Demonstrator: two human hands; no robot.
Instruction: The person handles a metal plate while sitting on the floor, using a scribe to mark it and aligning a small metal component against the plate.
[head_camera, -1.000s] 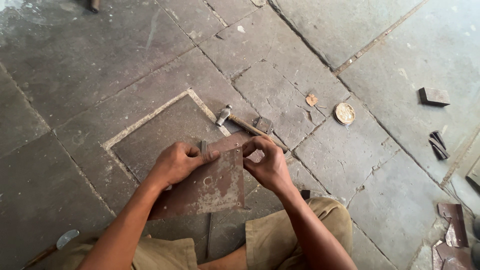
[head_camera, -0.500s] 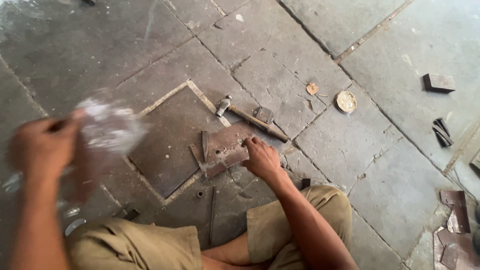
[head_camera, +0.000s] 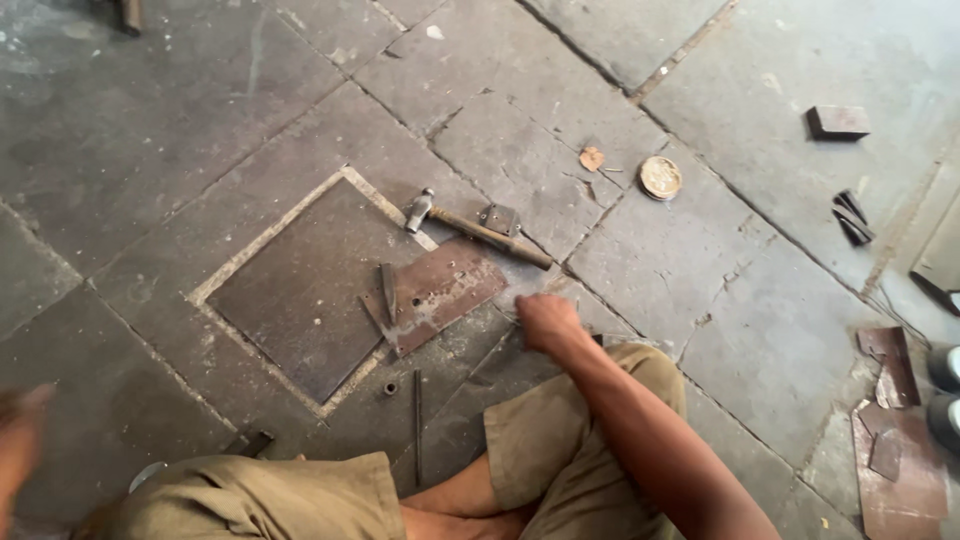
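Observation:
My right hand rests on the stone floor with its fingers curled under, just right of a rusty flat metal plate. A short chisel lies on that plate's left edge. Beyond the plate lies a hammer with a wooden handle, and a small square metal piece sits against it. My left hand is a blur at the far left edge, well away from the plate; whether it holds anything is hidden. My knees in khaki trousers fill the bottom of the view.
A thin rod and a small nut lie on the floor near my knees. A round tin lid, a dark block and black metal pieces lie to the right. Rusty sheet offcuts sit at the lower right.
My left hand lifted a metal sheet off the plate and swung it out to the left, now nearly out of view. My right hand slid off the plate onto the floor beside it.

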